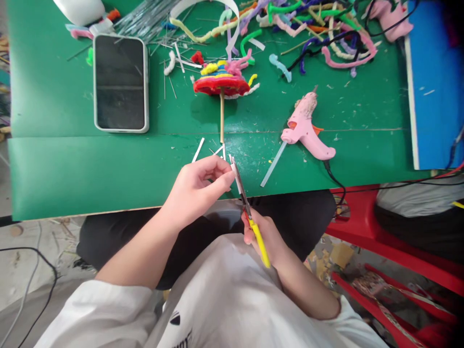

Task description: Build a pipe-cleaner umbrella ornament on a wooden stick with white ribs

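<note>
Over the table's near edge, my left hand (203, 186) pinches a small white strip (233, 163) between thumb and fingertips. My right hand (266, 237) is closed on yellow-handled scissors (259, 241), whose blades point up and away from me and lie along the white strip. Whether the blades are parted is hard to make out. Just beyond my left fingertips lie thin white offcuts (197, 150). Farther off sits a red, yellow, blue and pink pipe-cleaner piece (226, 84) with a wooden stick (222, 118) pointing toward me.
A phone (120, 84) lies at the left. To the right rests a pink glue gun (306, 125) with its glue stick (272, 166) and a trailing cord (335, 179). Colourful pipe cleaners (326, 29) and silvery wires (145, 24) are heaped along the back. A red chair (391, 241) stands right.
</note>
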`<state>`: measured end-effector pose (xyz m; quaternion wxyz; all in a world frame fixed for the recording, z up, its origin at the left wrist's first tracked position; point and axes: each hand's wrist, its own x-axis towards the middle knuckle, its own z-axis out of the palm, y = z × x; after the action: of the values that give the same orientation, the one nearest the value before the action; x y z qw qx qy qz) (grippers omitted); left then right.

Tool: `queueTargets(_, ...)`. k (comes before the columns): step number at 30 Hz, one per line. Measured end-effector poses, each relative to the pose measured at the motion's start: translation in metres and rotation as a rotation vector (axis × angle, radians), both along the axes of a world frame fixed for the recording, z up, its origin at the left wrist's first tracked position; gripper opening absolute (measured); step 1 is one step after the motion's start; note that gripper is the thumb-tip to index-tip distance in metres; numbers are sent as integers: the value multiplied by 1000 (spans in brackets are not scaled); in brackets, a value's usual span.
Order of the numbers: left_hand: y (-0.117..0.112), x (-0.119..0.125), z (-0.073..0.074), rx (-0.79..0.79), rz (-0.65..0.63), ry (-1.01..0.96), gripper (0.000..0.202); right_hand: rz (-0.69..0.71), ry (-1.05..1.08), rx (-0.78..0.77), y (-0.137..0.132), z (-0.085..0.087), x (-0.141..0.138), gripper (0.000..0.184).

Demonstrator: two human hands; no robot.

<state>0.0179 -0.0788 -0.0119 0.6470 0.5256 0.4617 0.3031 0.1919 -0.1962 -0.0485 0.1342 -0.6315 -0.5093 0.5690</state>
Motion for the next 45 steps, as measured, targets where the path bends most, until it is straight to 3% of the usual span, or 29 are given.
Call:
queueTargets(5, 1, 0, -1, 38, 59, 28, 17, 5, -36, 4, 0, 0, 0, 23)
queueTargets(14, 1, -1, 0, 16, 45, 10, 16, 59, -45, -11, 3, 2, 0, 48)
queueTargets(19, 0, -1, 0, -2, 3, 31, 17, 119, -54, -8, 4, 3, 0, 52)
queueTargets(27, -1, -2, -2, -11, -19, 40, 18, 53, 11, -15, 6, 2, 2, 76)
queueTargets(45, -1, -2, 0, -21, -12, 59, 19, -14, 65, -33, 3, 2, -1, 65)
